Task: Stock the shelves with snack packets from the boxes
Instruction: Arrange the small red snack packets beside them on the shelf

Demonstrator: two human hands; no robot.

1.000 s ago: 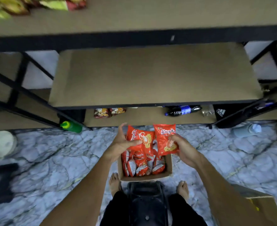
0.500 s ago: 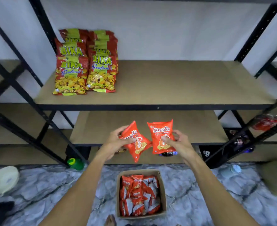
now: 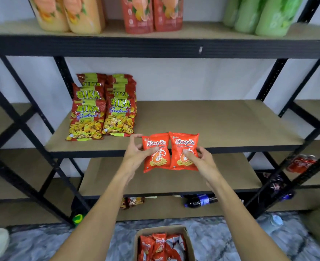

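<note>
Snack packets (image 3: 156, 153) — two red Alang-Ku bags at centre of frame, upright, side by side, edges meeting; left hand (image 3: 136, 154) pinches one, thumb on front; right hand (image 3: 200, 161) pinches other likewise; a second ago both low over box (image 3: 161, 228) at bottom centre — now raised to front edge of middle shelf (image 3: 221, 125), right of BIKA packets (image 3: 102, 112); lift looks done, placing on bare board likely next.
</note>
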